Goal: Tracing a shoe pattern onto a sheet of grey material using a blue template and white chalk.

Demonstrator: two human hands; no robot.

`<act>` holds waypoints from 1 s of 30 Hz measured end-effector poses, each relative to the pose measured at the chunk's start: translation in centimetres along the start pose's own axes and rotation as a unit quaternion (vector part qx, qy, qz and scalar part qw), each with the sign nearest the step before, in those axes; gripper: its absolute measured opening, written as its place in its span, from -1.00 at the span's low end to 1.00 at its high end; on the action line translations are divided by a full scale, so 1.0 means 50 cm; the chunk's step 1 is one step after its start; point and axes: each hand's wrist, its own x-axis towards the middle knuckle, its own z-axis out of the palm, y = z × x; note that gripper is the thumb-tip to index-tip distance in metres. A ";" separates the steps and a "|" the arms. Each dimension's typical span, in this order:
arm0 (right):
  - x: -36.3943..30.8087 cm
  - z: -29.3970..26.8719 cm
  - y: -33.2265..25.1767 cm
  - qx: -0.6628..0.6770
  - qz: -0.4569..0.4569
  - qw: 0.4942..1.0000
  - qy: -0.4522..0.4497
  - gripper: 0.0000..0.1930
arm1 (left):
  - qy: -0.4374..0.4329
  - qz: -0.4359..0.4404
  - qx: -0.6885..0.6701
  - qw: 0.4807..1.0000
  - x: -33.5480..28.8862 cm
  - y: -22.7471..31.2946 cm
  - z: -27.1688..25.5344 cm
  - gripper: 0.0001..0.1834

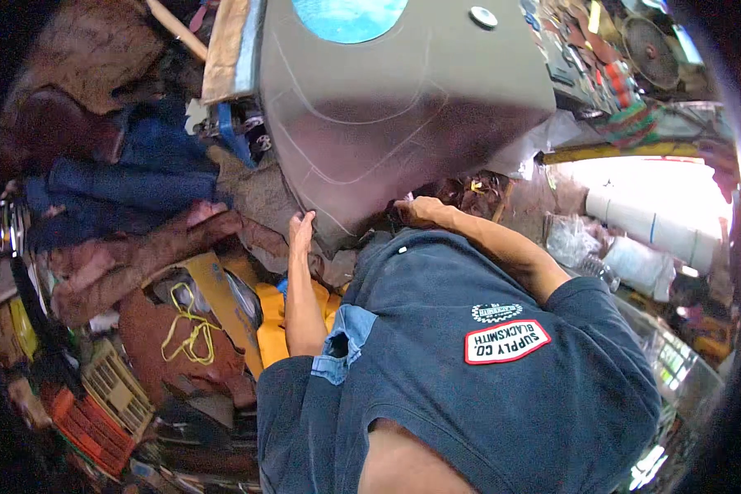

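A large dark brown sheet (pixel 436 74), leather-like and marked with pale curved and straight lines, lies over the work surface and drapes down toward me. My left hand (pixel 302 230) pinches the left edge of its hanging part. Farther right, my right hand (pixel 422 212) is closed at the lower edge of the same sheet; its fingertips are partly lost in shadow. On top of the sheet rest a bright blue round piece (pixel 350 15), cut off by the upper frame edge, and a small round whitish-metal object (pixel 483 16).
Rolled dark blue fabric (pixel 132 181) and brown hide-like pieces (pixel 140 263) crowd the left side. A yellow cord (pixel 191 329) lies on reddish-brown material, near a red slatted crate (pixel 90 428). Tools and scraps (pixel 589 58) fill the back right; a white roll (pixel 650 222) lies at the right.
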 end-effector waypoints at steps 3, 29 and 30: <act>0.039 0.005 -0.013 -0.017 -0.013 0.999 -0.024 -0.38 | 0.051 0.057 0.062 0.995 -0.037 0.007 -0.015 -0.50; 0.028 -0.360 -0.164 0.064 -0.148 0.921 0.354 -0.52 | 0.016 0.086 0.204 0.975 -0.087 0.074 -0.003 -0.54; 0.013 -0.399 -0.162 0.065 -0.104 0.920 0.372 -0.51 | 0.011 0.093 0.208 0.974 -0.074 0.074 0.005 -0.54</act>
